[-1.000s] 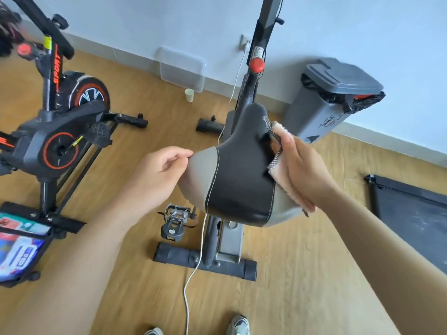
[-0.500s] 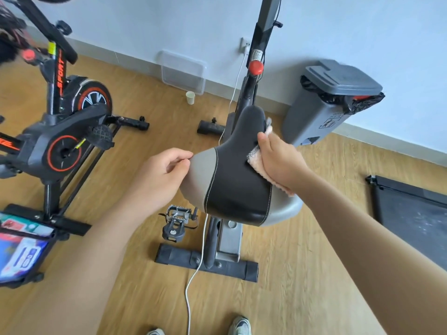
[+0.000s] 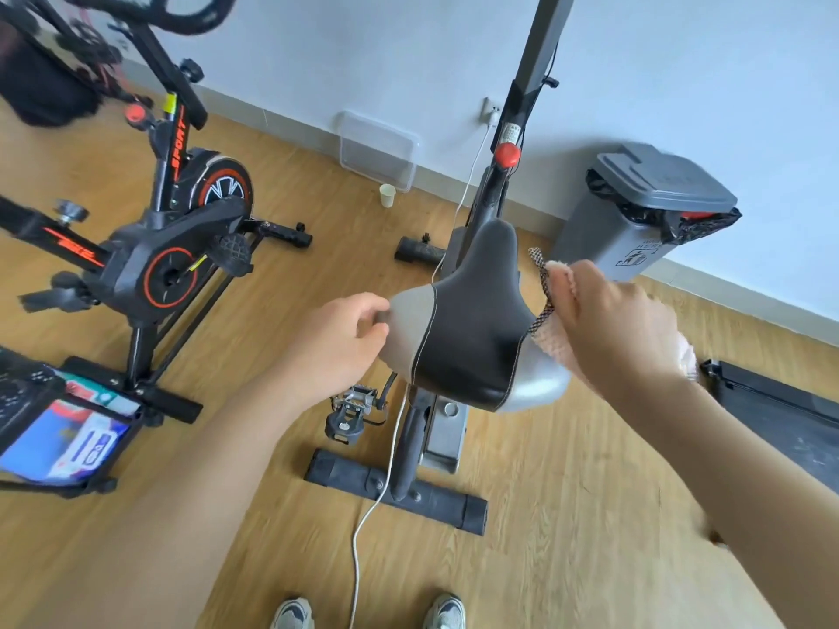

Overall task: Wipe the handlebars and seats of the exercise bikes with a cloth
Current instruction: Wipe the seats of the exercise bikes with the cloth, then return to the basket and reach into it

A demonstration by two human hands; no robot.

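A black and grey bike seat [image 3: 472, 324] sits in the middle of the view on a grey exercise bike [image 3: 436, 438]. My left hand [image 3: 336, 347] grips the seat's grey left edge with curled fingers. My right hand [image 3: 617, 329] holds a pink cloth [image 3: 551, 342] with a mesh edge against the seat's right side. A second, black and orange exercise bike [image 3: 168, 247] stands at the left, its black handlebar [image 3: 190, 15] at the top edge of the view.
A grey lidded bin [image 3: 644, 211] stands by the wall right of the seat. A clear plastic box [image 3: 377, 149] and a paper cup [image 3: 387, 195] sit by the wall. A white cable [image 3: 377, 501] runs across the floor. A black mat [image 3: 781, 415] lies at right; a black bag [image 3: 59, 438] at left.
My right hand has slid the cloth from the top of the seat back out to its right edge. My left hand has kept its hold on the left edge.
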